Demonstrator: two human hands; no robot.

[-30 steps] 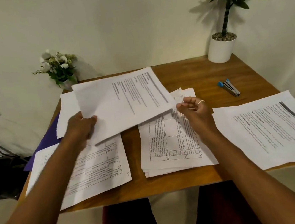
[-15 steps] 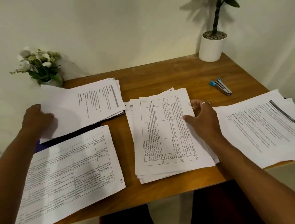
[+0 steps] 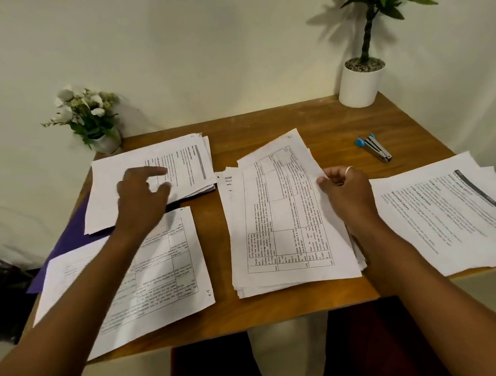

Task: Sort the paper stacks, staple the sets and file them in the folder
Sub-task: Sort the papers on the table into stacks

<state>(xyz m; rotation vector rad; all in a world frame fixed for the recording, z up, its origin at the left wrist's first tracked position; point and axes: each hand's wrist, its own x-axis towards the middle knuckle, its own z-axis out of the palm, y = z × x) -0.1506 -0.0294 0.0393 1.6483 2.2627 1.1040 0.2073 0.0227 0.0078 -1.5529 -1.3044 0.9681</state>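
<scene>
White printed sheets make the middle stack [image 3: 284,288], long axis running away from the person; at its right edge the right hand [image 3: 345,188] holds its grip pinched on the top sheet [image 3: 284,214], nearer than the left hand [image 3: 141,197], spread over the pile [image 3: 187,164] to its left.

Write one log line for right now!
step: sorting | left hand: open over back-left paper stack | right hand: pinches top sheet of middle paper stack | stapler: untouched
</scene>
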